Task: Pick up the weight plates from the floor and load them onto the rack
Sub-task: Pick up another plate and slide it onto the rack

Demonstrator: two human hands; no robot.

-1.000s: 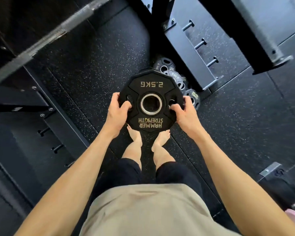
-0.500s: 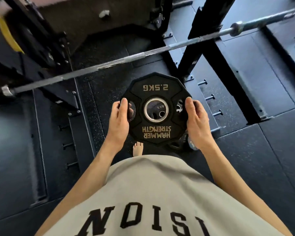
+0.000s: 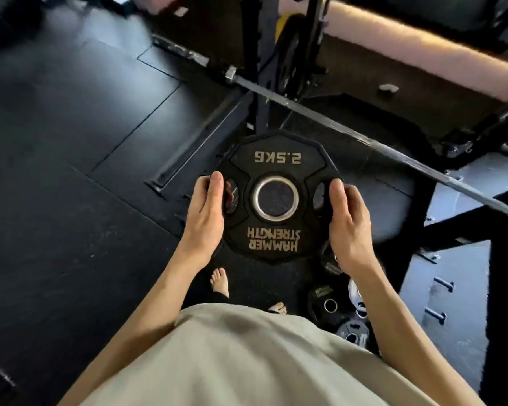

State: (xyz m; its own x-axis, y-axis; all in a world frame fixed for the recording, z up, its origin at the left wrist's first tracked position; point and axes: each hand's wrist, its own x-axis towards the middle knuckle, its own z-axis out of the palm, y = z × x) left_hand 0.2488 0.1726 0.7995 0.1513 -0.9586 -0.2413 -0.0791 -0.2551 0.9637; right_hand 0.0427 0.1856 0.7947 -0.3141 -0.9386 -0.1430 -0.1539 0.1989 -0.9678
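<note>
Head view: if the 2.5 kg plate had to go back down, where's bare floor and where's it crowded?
Bare: the dark mat left of the left hand, out to the rack's floor rail. Crowded: floor by the right foot, under the right hand, where loose plates lie beside the peg base. The barbell crosses ahead of the held plate.

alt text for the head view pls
Seen from above, the left hand and right hand grip a black 2.5 kg plate by its sides. A barbell crosses behind; more plates lie on the floor.
</note>
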